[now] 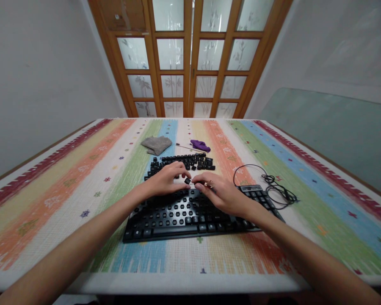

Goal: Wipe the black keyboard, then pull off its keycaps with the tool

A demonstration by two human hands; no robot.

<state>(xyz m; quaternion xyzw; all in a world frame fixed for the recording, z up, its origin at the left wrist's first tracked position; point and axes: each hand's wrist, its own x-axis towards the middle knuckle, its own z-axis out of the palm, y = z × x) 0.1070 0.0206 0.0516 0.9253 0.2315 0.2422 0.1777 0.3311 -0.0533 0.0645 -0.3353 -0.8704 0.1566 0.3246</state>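
Note:
Over the back edge of a black keyboard (174,231), my left hand (167,180) pinches a small black keycap (187,181) between thumb and fingers. My right hand (219,190) is closed beside it, gripping a thin pale stick (192,184) whose end meets or nearly meets the keycap; its kind is too small to make out. Much of the keyboard's left and middle shows bare key posts, while the bottom row and right side still carry caps. Behind my hands lie rows of loose black keycaps (184,161), partly hidden by my left fingers.
Beyond the loose caps are a crumpled grey cloth (156,145), a purple cloth (200,145) and a thin dark-tipped stick (190,148). A coiled black cable (281,192) lies right of the keyboard. A striped cloth (114,203) covers the table.

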